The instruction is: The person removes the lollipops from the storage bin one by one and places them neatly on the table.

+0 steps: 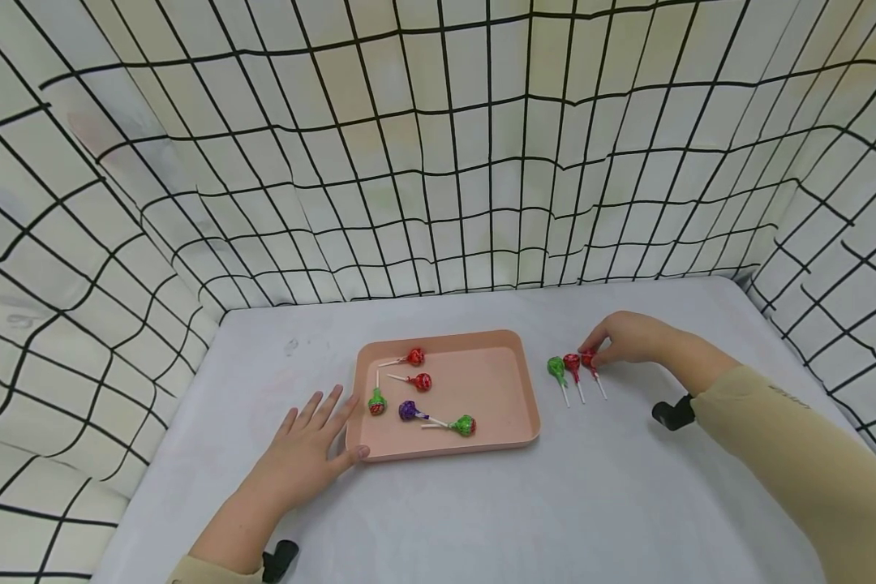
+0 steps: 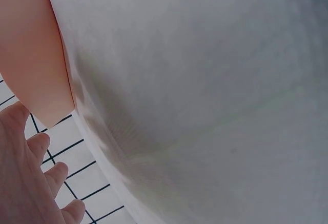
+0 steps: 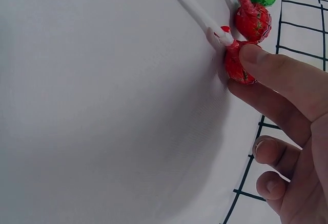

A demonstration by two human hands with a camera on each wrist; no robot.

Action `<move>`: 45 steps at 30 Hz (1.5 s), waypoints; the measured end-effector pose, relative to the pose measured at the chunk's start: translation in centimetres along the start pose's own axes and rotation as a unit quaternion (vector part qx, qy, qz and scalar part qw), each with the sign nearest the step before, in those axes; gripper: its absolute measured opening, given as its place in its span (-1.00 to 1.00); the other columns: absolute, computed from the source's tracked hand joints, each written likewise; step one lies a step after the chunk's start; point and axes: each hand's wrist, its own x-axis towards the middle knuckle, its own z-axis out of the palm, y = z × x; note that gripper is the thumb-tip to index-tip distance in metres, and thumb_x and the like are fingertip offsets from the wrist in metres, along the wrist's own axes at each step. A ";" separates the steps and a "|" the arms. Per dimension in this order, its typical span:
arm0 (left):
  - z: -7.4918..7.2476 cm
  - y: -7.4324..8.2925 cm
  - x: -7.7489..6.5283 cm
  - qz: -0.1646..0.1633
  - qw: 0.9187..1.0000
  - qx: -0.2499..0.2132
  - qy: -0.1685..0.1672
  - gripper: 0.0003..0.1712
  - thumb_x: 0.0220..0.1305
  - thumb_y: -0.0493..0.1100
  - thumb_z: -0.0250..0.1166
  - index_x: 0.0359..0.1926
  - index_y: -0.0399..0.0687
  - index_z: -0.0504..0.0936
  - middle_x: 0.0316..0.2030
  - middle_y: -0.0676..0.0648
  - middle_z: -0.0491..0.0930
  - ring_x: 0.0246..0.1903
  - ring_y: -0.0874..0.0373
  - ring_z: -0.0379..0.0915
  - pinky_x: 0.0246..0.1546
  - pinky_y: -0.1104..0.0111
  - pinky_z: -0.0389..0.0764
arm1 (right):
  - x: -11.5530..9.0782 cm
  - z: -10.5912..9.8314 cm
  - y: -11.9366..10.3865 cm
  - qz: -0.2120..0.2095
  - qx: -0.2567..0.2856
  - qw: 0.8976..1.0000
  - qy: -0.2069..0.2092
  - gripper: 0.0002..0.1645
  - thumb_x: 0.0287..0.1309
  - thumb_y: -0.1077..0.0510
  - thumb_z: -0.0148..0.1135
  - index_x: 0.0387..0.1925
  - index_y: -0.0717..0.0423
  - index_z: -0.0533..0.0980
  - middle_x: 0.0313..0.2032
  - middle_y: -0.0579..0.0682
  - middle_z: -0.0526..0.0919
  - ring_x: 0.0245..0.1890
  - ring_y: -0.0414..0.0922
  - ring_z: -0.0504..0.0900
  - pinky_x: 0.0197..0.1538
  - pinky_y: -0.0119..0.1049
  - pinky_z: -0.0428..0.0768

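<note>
R hand point(image 1: 631, 337): thumb + index pinch the red-wrapped lollipop point(image 3: 236, 71) by its head, R end of a row of 3 on white table point(image 1: 482, 519). Light pinch, stick parallel w/ the others, don't bump adj. red lollipop point(image 3: 253, 24). L hand point(image 1: 302, 456): fingers straight, spread at pink tray point(image 1: 489, 377) L rim. Wrapper print, R sleeve point(image 1: 781, 454) marking: illegible.

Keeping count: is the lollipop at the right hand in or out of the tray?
Out: the right hand pinches the red lollipop over the white table, clear of the pink tray.
</note>
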 end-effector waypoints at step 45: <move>-0.6 0.4 -0.3 0.000 1.000 -0.009 -0.003 0.04 0.24 0.59 -0.05 0.55 0.11 0.12 0.54 -0.17 -0.01 0.49 -0.27 -0.16 0.40 -0.27 -0.12 | 0.0 -1.1 -1.2 -0.025 0.016 0.999 0.019 -0.64 0.19 0.01 0.40 0.05 -0.18 0.69 -0.01 -0.12 0.70 -0.12 -0.10 0.57 -0.10 -0.16 0.62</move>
